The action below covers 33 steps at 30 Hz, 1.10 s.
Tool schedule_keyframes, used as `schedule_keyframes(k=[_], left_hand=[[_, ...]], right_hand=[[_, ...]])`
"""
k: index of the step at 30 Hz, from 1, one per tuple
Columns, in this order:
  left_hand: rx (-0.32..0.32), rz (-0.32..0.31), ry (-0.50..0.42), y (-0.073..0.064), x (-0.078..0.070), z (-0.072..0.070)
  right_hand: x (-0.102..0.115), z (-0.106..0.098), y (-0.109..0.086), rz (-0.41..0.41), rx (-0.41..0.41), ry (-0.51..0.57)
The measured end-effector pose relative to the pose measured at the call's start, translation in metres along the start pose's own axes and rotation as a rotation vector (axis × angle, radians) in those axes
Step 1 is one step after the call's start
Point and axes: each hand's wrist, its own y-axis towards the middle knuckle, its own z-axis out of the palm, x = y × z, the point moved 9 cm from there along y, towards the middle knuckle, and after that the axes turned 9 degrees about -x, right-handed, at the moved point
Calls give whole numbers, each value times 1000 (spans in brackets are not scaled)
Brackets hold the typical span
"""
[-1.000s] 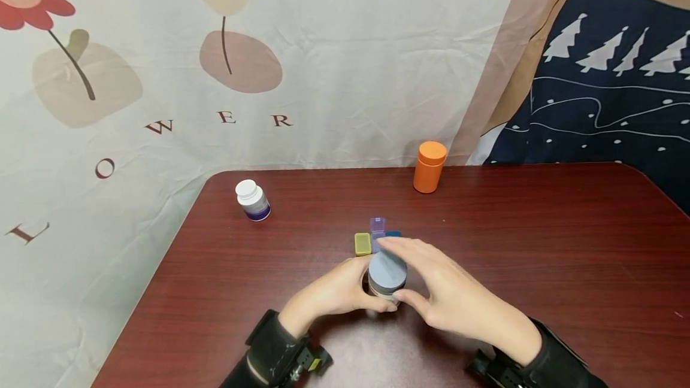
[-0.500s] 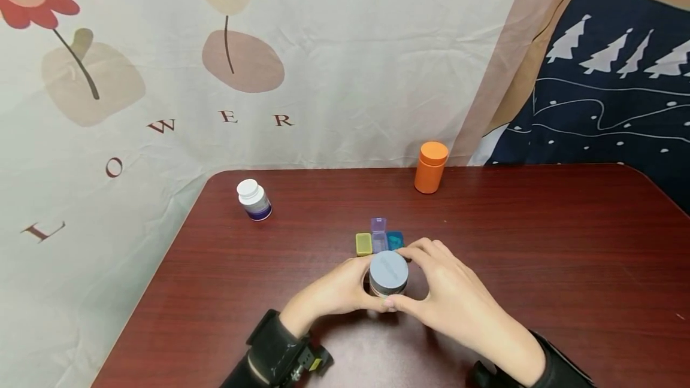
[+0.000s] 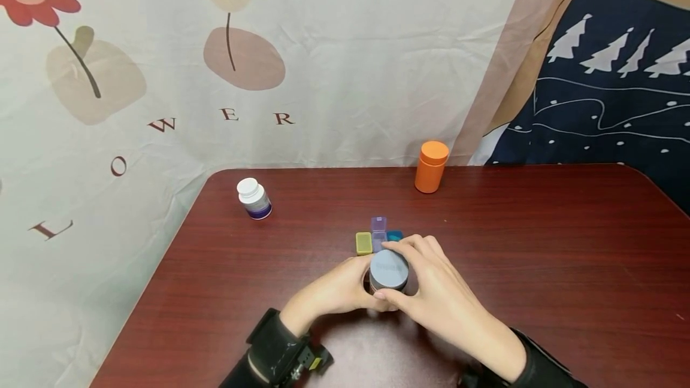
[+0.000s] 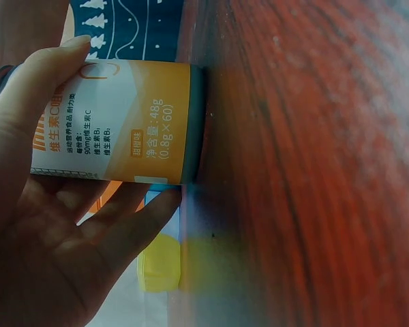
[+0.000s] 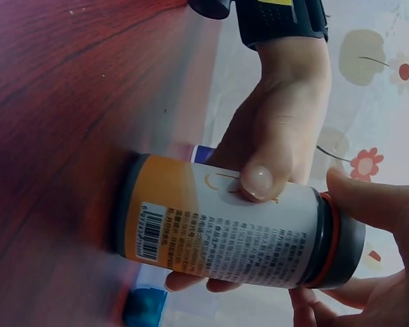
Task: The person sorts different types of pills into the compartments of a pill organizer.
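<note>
A vitamin bottle (image 4: 133,122) with a white and orange label stands upright on the table, its grey lid (image 3: 389,269) facing up. My left hand (image 3: 339,286) wraps round the bottle's body, the thumb lying across the label in the right wrist view. With thumb and fingers on opposite sides, my right hand (image 5: 388,225) grips the lid. A red-orange ring shows just under the lid's edge. Right behind the bottle lies a small pill box with a yellow compartment (image 3: 363,243), a purple compartment (image 3: 379,224) whose cover is raised, and a blue compartment (image 5: 144,306), partly hidden by my right hand in the head view.
A white bottle (image 3: 254,199) with a purple-blue band stands at the back left of the dark red table (image 3: 215,316). Near the back edge stands an orange bottle (image 3: 430,166). A light printed cloth (image 3: 350,76) hangs behind the table.
My right hand has shifted on the lid: its fingers drew back to the right, then came round the far side again, while the thumb slid left. The left hand and bottle have stayed put.
</note>
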Motion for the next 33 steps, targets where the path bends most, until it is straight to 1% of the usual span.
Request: schedule_keyframes(k=[2, 5, 10, 11, 12, 18, 22, 24, 27, 29, 31, 33], left_hand=[[-1, 13, -1, -1, -3, -1], [-2, 19, -15, -3, -12, -2], [-5, 21, -8, -8, -42, -10], [-6, 24, -1, -10, -47, -12], [-8, 19, 1, -10, -48, -12], [-20, 27, 5, -5, -28, -7], [-15, 42, 8, -6, -29, -7], [-17, 34, 18, -5, -25, -6], [-28, 53, 50, -2, -16, -4], [-33, 60, 72, -1, -12, -3], [-31, 75, 82, -1, -12, -2], [-30, 74, 84, -2, -12, -2]], right_hand=[[1, -1, -1, -13, 0, 16], [2, -2, -2, -25, 5, 30], [3, -2, -4, -47, 19, 68], [4, -1, -4, -50, 24, 78], [4, -1, -4, -53, 30, 86], [9, -3, -5, -94, 35, 81], [15, -11, -4, -165, -8, 76], [18, -16, -4, -209, -34, 70], [20, -22, -2, -255, -49, 39], [17, -25, -1, -245, -26, 12], [11, -27, 1, -211, 5, -6], [3, -31, 3, -158, 33, -10]])
